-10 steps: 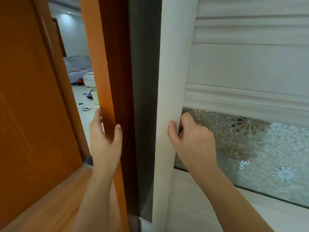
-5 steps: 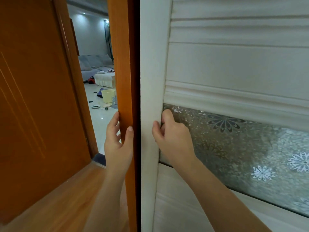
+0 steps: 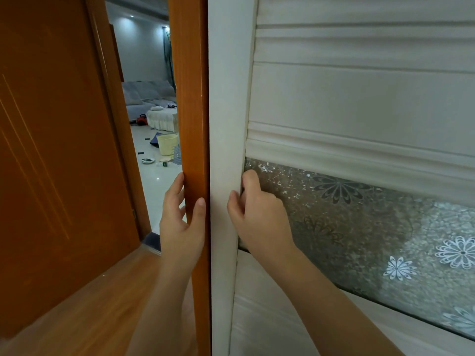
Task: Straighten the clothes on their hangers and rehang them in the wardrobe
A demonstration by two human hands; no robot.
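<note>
The white sliding wardrobe door (image 3: 359, 98) fills the right half of the view, with a frosted flower-patterned glass panel (image 3: 372, 227) in it. Its white edge (image 3: 226, 124) stands flush against the orange wooden side panel (image 3: 191, 98). My right hand (image 3: 259, 217) grips the door's edge strip, fingers curled into the groove beside the glass. My left hand (image 3: 181, 224) holds the orange panel, thumb on its front, fingers round its far side. No clothes or hangers are visible; the wardrobe's inside is hidden.
An orange room door (image 3: 56, 150) stands open at left. Through the gap shows a living room with a grey sofa (image 3: 146, 96), a yellow bin (image 3: 167, 144) and small items on the pale floor. Wooden flooring (image 3: 84, 299) lies below.
The white door has slid left until its edge meets the orange panel, and the dark gap between them has gone. Both hands kept their holds.
</note>
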